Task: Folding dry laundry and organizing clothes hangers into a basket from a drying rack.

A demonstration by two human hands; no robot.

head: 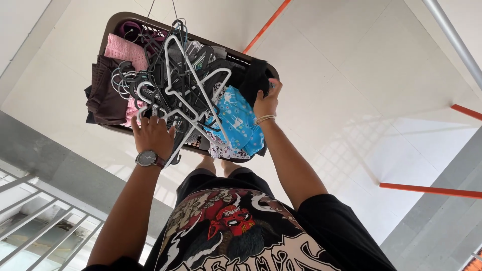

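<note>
Looking straight down here. Closest in is a black t-shirt (236, 236) with a red graphic on the front, and both bare arms reach out from it.

The left hand (152, 134), wristwatch (147, 158) on that wrist, sits at the near rim of a dark laundry basket (116, 21). Its fingers are curled into the tangle of clothes hangers (183, 85) right at the near end of the bunch, so it's closed on them. That heap of white, grey and black hangers is piled across the middle of the basket, fanning away from the hand.

The right hand (267, 103), thin bracelets (264, 119) on the wrist, is over at the basket's right edge, fingers pinched shut on a black garment (254, 79) that lies just past the fingertips. A blue patterned cloth (240, 123) hangs over the near rim between the two hands, touching the hangers.

Further in, pink knit fabric (125, 51) and a dark brown garment (104, 95) fill the left side.

Beyond the basket there's pale tiled floor (361, 75), orange rack bars (429, 190) to the right, and a grey railing (40, 221) lower left.
</note>
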